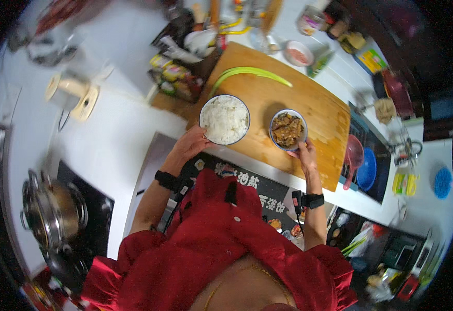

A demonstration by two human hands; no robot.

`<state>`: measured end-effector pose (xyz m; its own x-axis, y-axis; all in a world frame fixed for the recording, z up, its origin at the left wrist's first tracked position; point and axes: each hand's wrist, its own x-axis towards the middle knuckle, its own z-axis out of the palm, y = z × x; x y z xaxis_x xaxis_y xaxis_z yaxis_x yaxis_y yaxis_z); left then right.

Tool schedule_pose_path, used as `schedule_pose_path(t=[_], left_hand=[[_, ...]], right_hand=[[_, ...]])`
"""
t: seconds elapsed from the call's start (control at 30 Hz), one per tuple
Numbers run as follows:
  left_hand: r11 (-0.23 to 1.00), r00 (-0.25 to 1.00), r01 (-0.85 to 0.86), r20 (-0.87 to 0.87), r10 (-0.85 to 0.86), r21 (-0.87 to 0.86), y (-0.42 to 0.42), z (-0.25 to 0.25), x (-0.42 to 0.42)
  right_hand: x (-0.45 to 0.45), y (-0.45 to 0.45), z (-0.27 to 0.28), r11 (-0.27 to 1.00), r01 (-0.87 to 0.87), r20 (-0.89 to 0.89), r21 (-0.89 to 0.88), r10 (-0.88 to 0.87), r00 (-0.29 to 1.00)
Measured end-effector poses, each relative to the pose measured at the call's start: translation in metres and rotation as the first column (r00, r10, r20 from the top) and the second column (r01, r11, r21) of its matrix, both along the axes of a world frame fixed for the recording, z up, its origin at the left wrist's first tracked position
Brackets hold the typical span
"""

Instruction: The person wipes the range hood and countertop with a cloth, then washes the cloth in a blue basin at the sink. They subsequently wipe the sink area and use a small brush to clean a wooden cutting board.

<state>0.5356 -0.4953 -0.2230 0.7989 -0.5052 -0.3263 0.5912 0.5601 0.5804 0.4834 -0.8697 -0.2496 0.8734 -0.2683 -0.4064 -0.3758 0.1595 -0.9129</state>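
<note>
My left hand [193, 144] grips the lower left rim of a white bowl with a blue edge, heaped with cooked white rice [225, 119]. A smaller white bowl [272, 134] with a blue edge is in my right hand [307, 154], its thumb at the lower right rim; it contains a brown cooked dish [287, 130] of pieces in sauce. Both bowls are over a wooden cutting board [308, 95]; whether they touch it I cannot tell. Behind them on the board lies a curved green stalk [249, 70].
A small bowl of pinkish food [298, 53] stands behind the board. To the right are a sink with a pink strainer [353, 153] and a blue basin [366, 169]. At left, a steel pot [53, 217] rests on a black cooktop [98, 208], with a cream appliance [79, 95] farther back.
</note>
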Motion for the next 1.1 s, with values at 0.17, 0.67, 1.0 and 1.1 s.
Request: schedule_pose_path(t=[0.17, 0.67, 1.0, 1.1], left_hand=[[0.982, 0.980, -0.187, -0.070, 0.185, -0.034, 0.098, -0.003, -0.062], [0.639, 0.638, -0.769, -0.045, 0.768, 0.009, 0.262, -0.019, -0.169], [0.592, 0.592, -0.806, -0.081, 0.802, -0.020, 0.274, -0.050, -0.155], [0.558, 0.587, -0.810, -0.262, 0.766, -0.182, 0.281, -0.069, -0.148]], right_hand=[[0.010, 0.086, 0.026, 0.937, -0.340, -0.060, -0.085, 0.336, 0.940], [0.108, 0.412, -0.035, 0.695, -0.715, 0.005, 0.073, 0.717, 0.697], [0.126, 0.459, -0.037, 0.739, -0.668, -0.038, 0.086, 0.673, 0.739], [0.125, 0.453, -0.036, 0.687, -0.705, -0.001, 0.178, 0.716, 0.698]])
